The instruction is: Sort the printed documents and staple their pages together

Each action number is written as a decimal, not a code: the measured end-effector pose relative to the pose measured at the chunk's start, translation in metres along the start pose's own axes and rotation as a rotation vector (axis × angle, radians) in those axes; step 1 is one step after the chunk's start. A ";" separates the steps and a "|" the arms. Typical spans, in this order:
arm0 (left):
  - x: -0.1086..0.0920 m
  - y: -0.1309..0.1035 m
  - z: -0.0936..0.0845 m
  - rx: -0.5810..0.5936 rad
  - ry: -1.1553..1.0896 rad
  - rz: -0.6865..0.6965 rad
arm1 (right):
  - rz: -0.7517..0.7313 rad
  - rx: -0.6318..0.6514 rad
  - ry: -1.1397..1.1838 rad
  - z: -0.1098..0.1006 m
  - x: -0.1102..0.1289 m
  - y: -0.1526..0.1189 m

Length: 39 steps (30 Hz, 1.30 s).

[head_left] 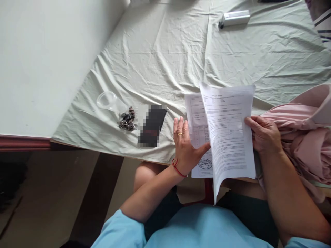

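A printed sheet [229,134] is raised at an angle, its left edge curling up. My right hand [266,134] pinches it at the right edge, thumb on top. Under it, more printed papers [198,119] lie on the cloth-covered table, one with a round dark stamp near the bottom. My left hand [187,146] rests at the left edge of these lower papers with its fingers spread. Its thumb reaches to the raised sheet's left edge. A ring and a red string bracelet are on that hand and wrist.
Left of my hands lie a dark blurred rectangular object [152,126], keys [127,120] and a clear plastic lid [106,100]. A pink cloth [302,144] is bunched at right. A white box-like object [236,18] lies at the back. A white wall borders the left.
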<state>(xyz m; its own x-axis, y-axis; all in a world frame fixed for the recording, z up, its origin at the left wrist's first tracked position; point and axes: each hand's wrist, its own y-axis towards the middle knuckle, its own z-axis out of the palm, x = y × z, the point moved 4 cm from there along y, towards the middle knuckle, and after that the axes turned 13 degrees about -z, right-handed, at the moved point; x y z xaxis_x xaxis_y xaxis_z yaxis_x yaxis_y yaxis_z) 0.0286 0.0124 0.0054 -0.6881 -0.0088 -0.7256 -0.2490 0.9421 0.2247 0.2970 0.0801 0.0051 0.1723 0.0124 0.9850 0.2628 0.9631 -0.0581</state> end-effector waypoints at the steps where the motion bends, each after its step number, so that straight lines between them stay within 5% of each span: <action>1: -0.002 0.000 -0.002 -0.016 -0.004 0.036 | -0.001 -0.002 0.001 0.000 0.000 0.000; 5: -0.006 0.001 -0.006 -0.046 -0.009 0.096 | 0.001 -0.001 0.008 0.001 0.000 0.000; 15: 0.000 0.003 -0.003 -0.029 0.006 -0.034 | 0.001 0.020 0.009 -0.002 -0.002 0.001; 22: -0.004 0.002 -0.001 -0.103 0.024 0.091 | 0.003 0.016 0.018 -0.004 -0.005 0.003; 31: -0.001 0.017 -0.011 -0.081 -0.100 -0.018 | -0.017 0.023 0.023 -0.001 -0.004 0.002; 39: -0.005 0.021 -0.019 -0.158 -0.052 0.098 | -0.001 0.017 0.023 0.001 -0.003 0.002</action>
<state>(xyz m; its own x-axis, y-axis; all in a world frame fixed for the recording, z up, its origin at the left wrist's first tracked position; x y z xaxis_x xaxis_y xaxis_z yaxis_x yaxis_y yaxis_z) 0.0134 0.0254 0.0262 -0.6793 0.1011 -0.7268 -0.2893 0.8733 0.3919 0.2964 0.0822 0.0026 0.1936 0.0054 0.9811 0.2467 0.9676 -0.0540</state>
